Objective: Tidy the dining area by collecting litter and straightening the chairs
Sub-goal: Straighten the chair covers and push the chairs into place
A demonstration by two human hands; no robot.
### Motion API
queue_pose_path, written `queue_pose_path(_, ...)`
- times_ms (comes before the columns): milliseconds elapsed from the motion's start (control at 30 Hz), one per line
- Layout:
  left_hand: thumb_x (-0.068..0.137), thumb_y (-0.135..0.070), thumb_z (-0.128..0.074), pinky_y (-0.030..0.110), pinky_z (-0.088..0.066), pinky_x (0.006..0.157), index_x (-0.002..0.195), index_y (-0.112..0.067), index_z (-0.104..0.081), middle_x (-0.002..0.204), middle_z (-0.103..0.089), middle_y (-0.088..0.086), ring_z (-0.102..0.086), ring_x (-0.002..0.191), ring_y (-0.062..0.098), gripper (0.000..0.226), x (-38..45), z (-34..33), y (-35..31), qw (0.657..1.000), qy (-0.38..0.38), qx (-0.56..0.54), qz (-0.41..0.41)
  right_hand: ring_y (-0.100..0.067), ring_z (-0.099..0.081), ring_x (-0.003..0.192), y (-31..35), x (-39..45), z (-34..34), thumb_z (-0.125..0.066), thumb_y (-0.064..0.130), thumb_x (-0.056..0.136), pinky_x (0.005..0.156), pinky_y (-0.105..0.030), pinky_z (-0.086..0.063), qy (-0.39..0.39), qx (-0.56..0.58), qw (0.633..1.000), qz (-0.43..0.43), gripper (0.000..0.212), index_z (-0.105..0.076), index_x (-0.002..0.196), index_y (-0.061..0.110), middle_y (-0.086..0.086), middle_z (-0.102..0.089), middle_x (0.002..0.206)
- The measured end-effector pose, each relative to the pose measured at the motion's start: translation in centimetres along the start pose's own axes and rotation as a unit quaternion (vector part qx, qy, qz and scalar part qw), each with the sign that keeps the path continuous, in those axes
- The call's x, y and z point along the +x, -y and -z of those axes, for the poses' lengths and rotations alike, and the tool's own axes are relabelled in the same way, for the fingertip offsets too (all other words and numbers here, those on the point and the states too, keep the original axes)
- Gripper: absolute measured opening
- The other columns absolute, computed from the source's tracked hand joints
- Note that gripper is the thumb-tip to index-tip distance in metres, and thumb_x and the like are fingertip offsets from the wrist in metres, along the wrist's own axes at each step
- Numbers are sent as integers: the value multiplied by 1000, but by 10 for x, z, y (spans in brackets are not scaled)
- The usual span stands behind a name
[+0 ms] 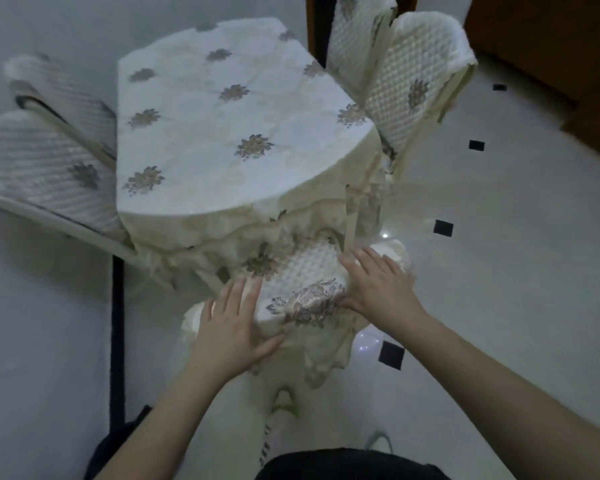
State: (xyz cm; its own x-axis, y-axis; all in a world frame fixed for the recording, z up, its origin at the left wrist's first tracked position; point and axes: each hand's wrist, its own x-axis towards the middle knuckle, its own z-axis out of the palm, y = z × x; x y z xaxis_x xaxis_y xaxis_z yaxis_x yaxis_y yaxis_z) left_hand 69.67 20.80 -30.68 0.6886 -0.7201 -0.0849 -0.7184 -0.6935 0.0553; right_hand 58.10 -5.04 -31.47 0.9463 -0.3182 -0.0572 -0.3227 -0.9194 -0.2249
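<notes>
A chair (302, 292) in a cream quilted cover with a floral motif stands right in front of me, its seat tucked under the near edge of the table (222, 126). My left hand (232, 327) grips the left end of its backrest top, thumb on the near side. My right hand (378, 282) holds the right end, fingers spread over the cover. The table wears a white cloth with grey-gold flower prints. No litter shows on it.
Two covered chairs (45, 164) lean at the table's left by the white wall. Two more chairs (406, 84) stand at the back right. White floor tiles with black squares (442, 227) spread to the right. A dark wooden cabinet (551, 39) fills the top right.
</notes>
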Motion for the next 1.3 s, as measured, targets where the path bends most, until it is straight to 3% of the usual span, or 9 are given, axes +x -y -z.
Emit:
queue_pose_path(233, 77, -62, -64, 43, -35, 103, 145, -24, -37, 141, -48, 3, -42, 131, 24, 83, -16, -27, 8, 995, -21, -29, 94, -23, -12, 146, 0, 9, -11, -45, 53, 92, 115, -50, -8, 48, -2, 998, 51, 68, -20, 149, 23, -3, -21, 157)
queue_pose_path(467, 65, -49, -79, 41, -42, 86, 114, -21, -61, 109, -66, 5, -60, 104, 28, 59, 10, -35, 20, 988, -27, -84, 126, -27, -27, 137, -4, 26, -10, -56, 45, 91, 110, -65, -14, 85, -10, 995, 43, 55, -35, 139, 26, -8, -41, 143)
queue_pose_path(533, 68, -47, -78, 40, -44, 78, 109, -19, -62, 103, -68, 8, -62, 97, 30, 53, 16, -34, 24, 990, -9, -80, 120, -28, -30, 135, -4, 30, -9, -60, 28, 92, 110, -65, -14, 90, -15, 995, 40, 50, -37, 136, 27, -10, -43, 140)
queue_pose_path(633, 71, -51, -76, 36, -43, 70, 109, -19, -63, 98, -69, 6, -62, 92, 29, 51, 24, -30, 28, 992, 10, -55, 114, -29, -30, 135, -4, 32, -7, -65, 2, 80, 109, -66, -13, 91, -18, 995, 38, 67, -37, 136, 25, -11, -42, 140)
queue_pose_path(733, 73, -54, -73, 33, -38, 65, 105, -21, -63, 96, -69, 4, -63, 92, 28, 47, 28, -29, 30, 995, 15, -15, 100, -29, -30, 135, -4, 33, -6, -71, 17, 80, 109, -65, -11, 96, -4, 995, 36, 62, -40, 134, 26, -11, -43, 139)
queue_pose_path(867, 75, -58, -70, 32, -36, 62, 101, -23, -60, 95, -68, 3, -63, 89, 29, 44, 32, -30, 28, 997, 20, 18, 73, -27, -30, 136, -11, 35, -6, -61, 39, 88, 111, -62, -11, 98, -7, 995, 28, 53, -39, 136, 29, -9, -43, 139)
queue_pose_path(1000, 75, -58, -70, 32, -34, 60, 106, -26, -58, 92, -69, 4, -64, 85, 30, 46, 34, -31, 26, 998, 11, 31, 61, -28, -37, 130, -18, 37, -4, -66, 36, 85, 109, -57, -21, 85, -23, 995, 36, 54, -43, 133, 26, -7, -48, 135)
queue_pose_path(1100, 76, -59, -69, 32, -33, 60, 107, -27, -57, 93, -70, 4, -65, 86, 30, 46, 32, -32, 27, 997, 24, 37, 63, -31, -49, 116, -35, 38, 0, -74, 33, 78, 93, -44, -41, 65, -48, 997, 8, 53, -53, 123, 15, -11, -57, 122)
queue_pose_path(1300, 79, -58, -66, 32, -36, 60, 112, -29, -56, 97, -69, 4, -65, 89, 28, 45, 31, -31, 28, 997, 38, 52, 40, -32, -57, 102, -40, 43, 3, -73, 21, 79, 81, -40, -43, 49, -107, 993, 0, 38, -57, 109, 4, -18, -62, 108)
